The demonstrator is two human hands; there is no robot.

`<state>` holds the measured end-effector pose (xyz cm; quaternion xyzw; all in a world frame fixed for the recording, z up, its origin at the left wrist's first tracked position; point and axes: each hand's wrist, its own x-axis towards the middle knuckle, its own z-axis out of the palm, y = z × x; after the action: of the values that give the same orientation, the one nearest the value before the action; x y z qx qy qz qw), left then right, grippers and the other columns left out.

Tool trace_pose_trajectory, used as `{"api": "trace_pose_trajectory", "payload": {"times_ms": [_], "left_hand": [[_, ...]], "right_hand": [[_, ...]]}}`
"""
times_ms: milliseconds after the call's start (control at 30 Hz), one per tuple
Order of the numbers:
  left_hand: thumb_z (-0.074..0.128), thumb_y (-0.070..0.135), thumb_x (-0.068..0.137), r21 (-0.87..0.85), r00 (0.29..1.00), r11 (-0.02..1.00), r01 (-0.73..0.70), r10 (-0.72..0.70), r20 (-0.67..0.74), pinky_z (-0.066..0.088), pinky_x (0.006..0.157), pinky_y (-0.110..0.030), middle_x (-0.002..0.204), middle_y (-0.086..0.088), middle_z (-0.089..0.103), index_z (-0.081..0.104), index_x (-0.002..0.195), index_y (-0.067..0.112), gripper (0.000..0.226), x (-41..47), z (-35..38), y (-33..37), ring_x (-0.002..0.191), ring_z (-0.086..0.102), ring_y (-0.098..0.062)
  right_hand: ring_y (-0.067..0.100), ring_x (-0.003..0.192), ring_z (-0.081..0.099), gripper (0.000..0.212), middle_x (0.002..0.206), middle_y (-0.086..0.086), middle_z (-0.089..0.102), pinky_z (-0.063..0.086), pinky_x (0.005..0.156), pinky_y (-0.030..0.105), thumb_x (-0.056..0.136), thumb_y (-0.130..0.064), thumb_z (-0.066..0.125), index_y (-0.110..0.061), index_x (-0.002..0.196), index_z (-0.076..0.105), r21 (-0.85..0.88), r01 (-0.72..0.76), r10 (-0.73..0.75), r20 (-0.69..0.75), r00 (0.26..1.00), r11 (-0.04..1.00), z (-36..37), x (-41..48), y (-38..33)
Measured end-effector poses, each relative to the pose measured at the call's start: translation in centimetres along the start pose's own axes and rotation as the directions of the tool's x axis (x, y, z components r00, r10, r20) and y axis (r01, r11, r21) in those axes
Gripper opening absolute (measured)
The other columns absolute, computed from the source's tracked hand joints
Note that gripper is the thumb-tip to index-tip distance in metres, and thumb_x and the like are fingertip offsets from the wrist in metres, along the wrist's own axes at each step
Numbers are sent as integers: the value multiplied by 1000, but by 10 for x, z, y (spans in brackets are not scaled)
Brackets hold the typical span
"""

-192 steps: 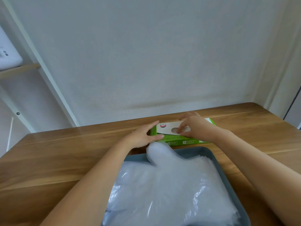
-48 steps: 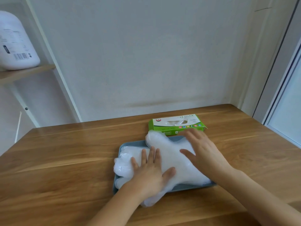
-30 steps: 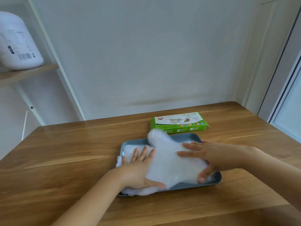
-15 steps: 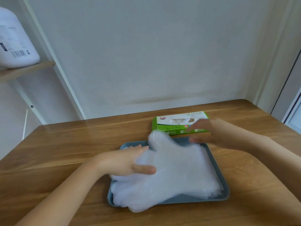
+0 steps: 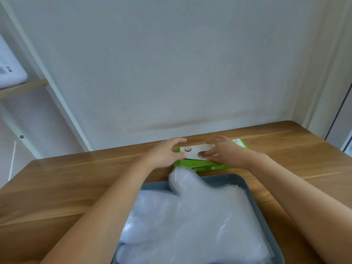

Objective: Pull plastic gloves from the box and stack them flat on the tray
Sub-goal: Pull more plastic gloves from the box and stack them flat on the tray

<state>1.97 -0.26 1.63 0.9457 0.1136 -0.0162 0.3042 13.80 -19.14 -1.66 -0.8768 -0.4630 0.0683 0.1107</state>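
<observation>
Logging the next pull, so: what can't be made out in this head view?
All head view.
Whether the right hand pinches a glove: its fingers cover the box opening.
Gloves left inside: hidden by the box top.
Near end of the tray and glove stack: cut off by the bottom edge.
Box print: too small.

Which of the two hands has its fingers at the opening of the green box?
The right hand; the left hand only holds the end of the box.
</observation>
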Motion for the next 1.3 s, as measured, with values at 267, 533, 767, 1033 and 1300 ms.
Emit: {"api": "trace_pose_trajectory", "payload": {"times_ms": [267, 533, 767, 1033, 1300], "left_hand": [[61, 41, 91, 30, 983, 1000, -9, 3, 182, 9, 112, -23, 156, 15, 25, 26, 151, 37, 69, 19, 20, -7, 147, 5, -2], [62, 44, 90, 27, 981, 999, 28, -33, 194, 9, 114, -27, 163, 3, 5, 26, 149, 43, 70, 17, 18, -4, 149, 2, -9], [62, 45, 89, 34, 980, 999, 41, -47, 196, 11, 115, -29, 163, 2, 2, 25, 149, 44, 71, 15, 19, -4, 149, 6, -14], [61, 43, 91, 28, 979, 999, 44, -49, 199, 10, 117, -31, 163, 2, -1, 22, 150, 43, 70, 16, 20, -3, 149, 6, -17], [61, 43, 91, 24, 979, 999, 49, -53, 199, 10, 118, -32, 163, 3, -2, 22, 149, 44, 70, 16, 21, -3, 149, 5, -17]], "right_hand": [[14, 129, 25, 13, 131, -5, 43, 24, 105, 25, 91, -31, 60, -28, 94, 73, 116, 95, -84, -93, 992, 989, -5, 1, 3], [9, 108, 43, 20, 106, -16, 48, 34, 89, 23, 79, -24, 74, -33, 67, 60, 287, 46, -11, -124, 992, 957, -9, -5, 19], [5, 116, 38, 15, 122, -14, 47, 31, 95, 23, 78, -33, 75, -36, 93, 71, 311, 63, -3, -190, 982, 948, -7, -7, 18], [13, 118, 31, 8, 117, -8, 44, 26, 95, 18, 87, -19, 65, -24, 81, 65, 136, 70, -45, -176, 983, 988, 0, -1, 7], [11, 108, 40, 12, 108, -7, 49, 30, 91, 22, 90, -21, 62, -23, 79, 57, 200, 36, -6, -146, 989, 979, -7, -5, 18]]}}
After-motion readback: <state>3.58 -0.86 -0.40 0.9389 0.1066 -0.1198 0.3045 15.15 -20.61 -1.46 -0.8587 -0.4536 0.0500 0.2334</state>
